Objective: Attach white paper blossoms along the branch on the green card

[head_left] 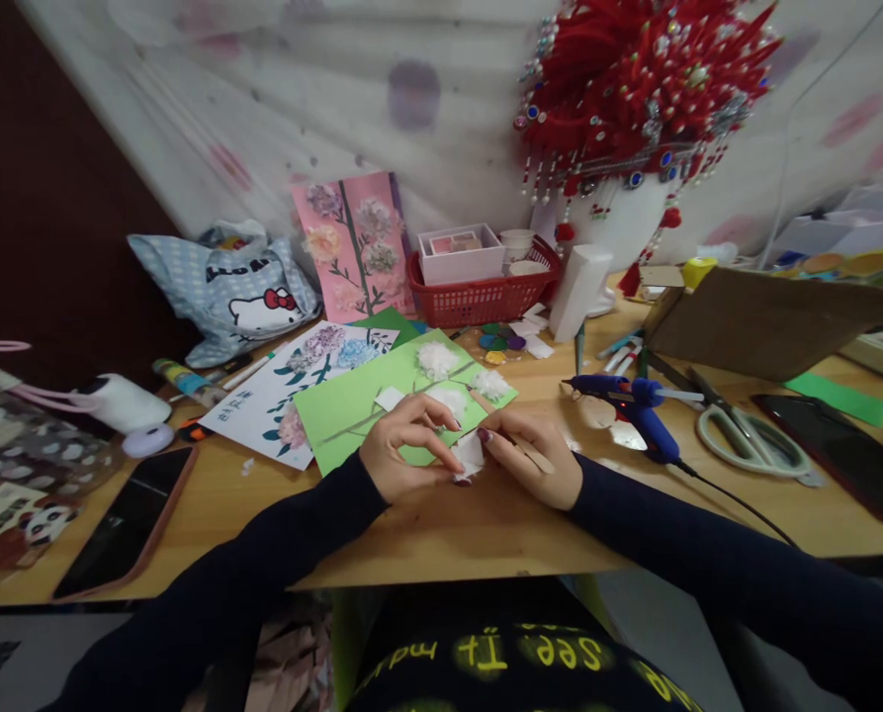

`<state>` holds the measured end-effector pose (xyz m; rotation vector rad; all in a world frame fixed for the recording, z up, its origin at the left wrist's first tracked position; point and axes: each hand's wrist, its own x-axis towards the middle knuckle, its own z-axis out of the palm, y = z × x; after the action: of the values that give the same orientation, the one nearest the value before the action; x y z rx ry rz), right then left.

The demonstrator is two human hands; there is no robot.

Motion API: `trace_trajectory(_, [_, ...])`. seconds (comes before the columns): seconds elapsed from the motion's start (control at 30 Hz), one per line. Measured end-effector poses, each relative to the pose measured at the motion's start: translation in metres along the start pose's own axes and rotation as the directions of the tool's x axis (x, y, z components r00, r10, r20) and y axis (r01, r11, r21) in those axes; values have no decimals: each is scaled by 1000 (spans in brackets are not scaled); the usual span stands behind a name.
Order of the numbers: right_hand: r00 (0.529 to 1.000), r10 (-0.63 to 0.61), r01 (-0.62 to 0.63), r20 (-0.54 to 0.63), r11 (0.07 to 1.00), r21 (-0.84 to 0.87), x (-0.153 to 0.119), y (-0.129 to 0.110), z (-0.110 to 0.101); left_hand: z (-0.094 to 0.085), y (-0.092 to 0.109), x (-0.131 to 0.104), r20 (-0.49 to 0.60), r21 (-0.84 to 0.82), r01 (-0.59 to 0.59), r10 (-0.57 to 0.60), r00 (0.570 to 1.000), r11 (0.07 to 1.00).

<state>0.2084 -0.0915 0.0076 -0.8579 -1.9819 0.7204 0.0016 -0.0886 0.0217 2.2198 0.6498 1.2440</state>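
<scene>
Thumb and fingertips of my left hand (pixel 413 447) are closed on the edge of a small white paper piece (pixel 471 457) just above the table's front. My right hand (pixel 536 457) meets the paper's other side with its fingertips and also holds a flat tan stick (pixel 537 457), which slants through the fingers. Beyond my hands lies a light green sheet (pixel 337 415) with drawn grey-brown branches and several fluffy white paper flowers (pixel 436 360). What lies under my fingers is partly hidden.
A blue hot glue gun (pixel 645 410) with its cord, scissors (pixel 752 440) and a dark phone (pixel 841 455) lie to the right. Another phone (pixel 126 524) lies left. A flower picture (pixel 293 396), red basket (pixel 478 302) and cardboard box (pixel 774 321) stand or lie farther back.
</scene>
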Motion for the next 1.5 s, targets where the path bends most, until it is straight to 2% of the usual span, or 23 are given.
trace_trajectory(0.13, [1000, 12, -13, -26, 999, -40, 1, -3, -1, -2, 1, 1, 15, -49, 12, -12, 1000, 999])
trace_trajectory(0.37, [983, 155, -154, -96, 988, 20, 5, 0, -4, -6, -2, 2, 0, -210, 43, -44, 999, 977])
trace_trajectory(0.43, [983, 147, -146, -111, 989, 22, 5, 2, -5, -6, -2, 2, -20, -246, 74, -82, 996, 966])
trace_trajectory(0.5, [993, 70, -73, -97, 997, -24, 3, 5, -5, -6, -3, 3, -69, -301, 121, -148, 987, 946])
trace_trajectory(0.57, [998, -63, 60, -24, 994, -88, 0, 8, -4, -5, -5, 4, -167, -333, 176, -242, 956, 926])
trace_trajectory(0.67, [977, -191, 202, 92, 972, -124, -6, 10, -3, -6, -9, 5, -311, -303, 306, -398, 863, 902])
trace_trajectory(0.73, [979, -191, 199, 68, 969, -144, -8, 10, -3, -6, -14, 5, -337, -295, 392, -479, 810, 871])
trace_trajectory(0.8, [990, -144, 141, -11, 980, -137, -9, 9, -4, -5, -19, 5, -313, -289, 450, -528, 789, 845])
trace_trajectory(0.9, [984, -60, 54, -167, 998, -40, -9, 8, -6, 1, -26, 4, -226, -200, 518, -553, 802, 832])
trace_trajectory(1.0, [956, -107, 115, -274, 993, 11, -13, 7, -6, 10, -32, 4, -153, -23, 576, -572, 806, 817])
trace_trajectory(1.1, [953, -245, 242, -180, 970, -35, -16, 9, -6, 16, -36, 5, -153, 87, 600, -585, 797, 795])
trace_trajectory(1.23, [927, -374, 363, -33, 914, -181, -10, 16, -2, 17, -38, 8, -169, 78, 617, -599, 782, 783])
trace_trajectory(1.4, [947, -319, 294, -27, 902, -317, -4, 24, 5, 18, -38, 10, -157, 77, 609, -594, 789, 789])
trace_trajectory(1.5, [961, -276, 251, -24, 903, -349, -3, 25, 6, 14, -39, 10, -203, 173, 563, -530, 823, 808])
